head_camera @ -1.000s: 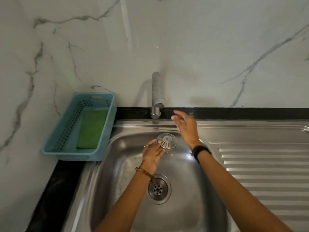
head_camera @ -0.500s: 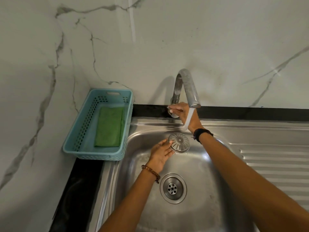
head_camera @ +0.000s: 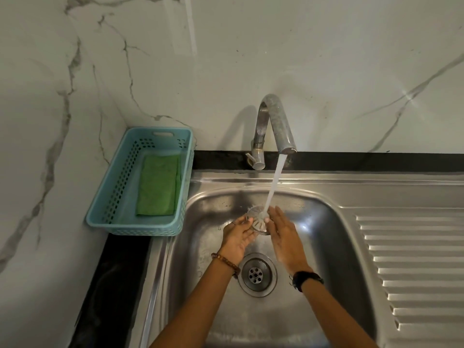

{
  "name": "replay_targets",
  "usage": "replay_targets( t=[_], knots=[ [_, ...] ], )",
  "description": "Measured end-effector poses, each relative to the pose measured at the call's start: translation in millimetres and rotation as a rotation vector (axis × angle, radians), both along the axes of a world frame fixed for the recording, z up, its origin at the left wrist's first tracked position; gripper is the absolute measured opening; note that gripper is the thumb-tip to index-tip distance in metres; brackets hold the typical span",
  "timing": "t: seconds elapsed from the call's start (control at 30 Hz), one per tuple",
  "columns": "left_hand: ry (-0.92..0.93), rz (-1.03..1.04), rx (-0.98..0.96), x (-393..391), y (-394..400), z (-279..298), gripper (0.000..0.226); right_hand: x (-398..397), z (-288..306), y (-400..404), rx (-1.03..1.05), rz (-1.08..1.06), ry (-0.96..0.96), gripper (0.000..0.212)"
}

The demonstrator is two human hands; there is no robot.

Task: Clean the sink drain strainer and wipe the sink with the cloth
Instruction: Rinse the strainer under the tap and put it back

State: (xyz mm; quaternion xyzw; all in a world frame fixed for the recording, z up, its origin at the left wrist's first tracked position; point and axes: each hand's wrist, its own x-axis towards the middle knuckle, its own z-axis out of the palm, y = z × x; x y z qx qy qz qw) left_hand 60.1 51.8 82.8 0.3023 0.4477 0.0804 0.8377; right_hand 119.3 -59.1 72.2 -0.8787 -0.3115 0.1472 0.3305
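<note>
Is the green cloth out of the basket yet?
No, the green cloth lies flat inside the blue basket left of the sink.

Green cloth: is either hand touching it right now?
Apart. Head view shows the green cloth in the blue basket, both hands over the sink.

Strainer [head_camera: 256,220] partly hidden by left hand [head_camera: 238,236], water.

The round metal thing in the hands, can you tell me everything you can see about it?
The strainer is a small round disc of silvery metal with slots fanning out from its middle. It is tilted, held up over the sink basin, above the open drain. The left hand grips its left edge; the right hand touches its right side with straight fingers. Tap water pours onto it.
</note>
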Motion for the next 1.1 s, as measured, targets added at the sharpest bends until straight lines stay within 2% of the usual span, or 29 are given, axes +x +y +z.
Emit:
replay_targets(
  t=[0.07, 0.13, 0.17, 0.27, 0.33, 0.4, 0.5, 0.57, 0.63, 0.73, 0.8, 0.83, 0.9, 0.97, 1.1],
  knots=[
    [-0.009, 0.005, 0.011, -2.4, -1.5, 0.9, 0.030, -1.7, 2.7, -0.5, -0.032, 0.055, -0.077, 0.044],
    [-0.033, 0.005, -0.004, -4.9, -0.7, 2.7, 0.031, -4.2, 0.8, -0.3, -0.078, 0.240, -0.257, 0.045],
    [-0.037, -0.005, -0.002, -5.8, 0.1, 4.2, 0.032, -5.3, 1.6, 1.5, -0.058, 0.258, -0.238, 0.045],
    [-0.020, -0.038, 0.039, -6.6, 2.0, 9.4, 0.035, -2.3, 13.7, 4.2, 0.139, 0.130, -0.084, 0.034],
    [-0.019, -0.055, 0.059, -8.1, 2.9, 13.1, 0.035, 3.7, 19.1, 1.4, 0.138, 0.117, -0.029, 0.024],
    [-0.008, -0.078, 0.052, -10.8, 5.8, 15.3, 0.035, 10.7, 21.0, -1.3, 0.170, 0.120, 0.122, 0.029],
    [0.045, -0.146, -0.054, -15.5, 12.2, 18.6, 0.042, 13.0, 29.2, -2.1, 0.280, 0.085, 0.320, 0.024],
    [0.051, -0.218, -0.068, -18.1, 16.1, 23.0, 0.040, 12.2, 29.1, -6.2, 0.188, 0.125, 0.260, 0.022],
    [0.021, -0.283, 0.010, -17.2, 17.8, 24.7, 0.026, 11.7, 25.1, -12.1, 0.151, 0.145, 0.188, 0.015],
    [-0.025, -0.265, 0.158, -13.0, 12.8, 24.6, 0.045, 13.6, 15.4, -15.8, 0.191, 0.025, 0.149, 0.027],
    [-0.024, -0.216, 0.295, -11.0, 6.3, 26.5, 0.050, 13.1, 14.6, -13.4, 0.227, -0.052, 0.257, 0.031],
    [-0.024, -0.194, 0.339, -9.9, 3.0, 26.8, 0.049, 12.0, 14.5, -11.3, 0.269, -0.068, 0.383, 0.030],
    [-0.015, -0.132, 0.346, -9.1, -0.6, 23.4, 0.046, 10.0, 15.3, -7.4, 0.351, -0.108, 0.565, 0.025],
    [0.007, -0.066, 0.267, -11.3, -1.0, 19.4, 0.040, 9.2, 18.2, -2.5, 0.367, -0.148, 0.537, 0.023],
    [0.094, -0.160, 0.162, -19.3, -2.9, 10.2, 0.033, 7.3, 23.8, -1.5, 0.290, -0.029, 0.236, 0.029]
  ],
)
